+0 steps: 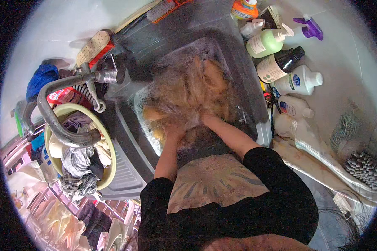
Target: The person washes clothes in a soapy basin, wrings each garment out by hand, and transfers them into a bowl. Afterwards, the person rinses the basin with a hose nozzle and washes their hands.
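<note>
Before me is a dark laundry sink [251,103] holding soapy, murky water. Tan or yellowish cloth [213,77] lies in the water, bulging above the surface in places. My left hand [175,129] reaches down at the cloth's near left part, its fingers blurred and under the water. My right hand [206,119] dips in beside it, a little to the right, its fingers also hidden by water and foam. Whether either hand grips the cloth cannot be made out. White suds [139,100] edge the water at the left and far side.
A metal faucet [55,120] arches over a yellow-rimmed basin [113,157] of clothes at left. Scrub brushes [92,47] lie on the far left ledge. Several bottles, among them a green pump bottle [265,44], line the right side.
</note>
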Tool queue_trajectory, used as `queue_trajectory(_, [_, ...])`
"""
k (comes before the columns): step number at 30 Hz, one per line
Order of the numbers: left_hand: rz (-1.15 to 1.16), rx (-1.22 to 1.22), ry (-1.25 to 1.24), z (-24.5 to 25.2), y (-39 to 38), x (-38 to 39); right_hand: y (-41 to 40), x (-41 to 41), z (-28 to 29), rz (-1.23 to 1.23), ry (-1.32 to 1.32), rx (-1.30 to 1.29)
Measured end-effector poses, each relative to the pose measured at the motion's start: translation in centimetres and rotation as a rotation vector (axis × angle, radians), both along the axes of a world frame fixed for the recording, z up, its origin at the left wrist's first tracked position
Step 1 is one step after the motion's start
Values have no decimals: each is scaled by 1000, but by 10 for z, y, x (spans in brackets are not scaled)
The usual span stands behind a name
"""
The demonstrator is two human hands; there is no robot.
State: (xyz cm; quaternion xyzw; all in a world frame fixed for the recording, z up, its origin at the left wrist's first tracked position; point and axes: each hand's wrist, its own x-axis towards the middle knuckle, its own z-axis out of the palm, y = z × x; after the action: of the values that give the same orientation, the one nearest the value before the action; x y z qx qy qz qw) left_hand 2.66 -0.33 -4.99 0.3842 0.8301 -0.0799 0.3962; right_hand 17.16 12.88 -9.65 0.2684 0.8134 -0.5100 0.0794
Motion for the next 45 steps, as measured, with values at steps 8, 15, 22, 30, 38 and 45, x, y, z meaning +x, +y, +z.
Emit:
queue_trajectory(8, [-42, 53, -194, 66, 15, -7, 6, -6, 62, 375, -434, 204])
queue_trajectory(15, [516, 616, -1074, 76, -32, -12, 21, -31, 210, 371, 348, 87])
queue_trajectory(22, [1062, 841, -879, 265, 48, 1, 38, -55, 298, 158, 615, -638])
queue_trajectory(30, [857, 916, -1123, 149, -2, -3, 48, -99, 403, -183, 741, -1414])
queue_trajectory(38, [1402, 864, -1581, 171, 40, 20, 76, -93, 330, -165, 1040, -174])
queue_trajectory(45, [1393, 1157, -1523, 191, 46, -2, 46, -18, 263, 427, 648, 565])
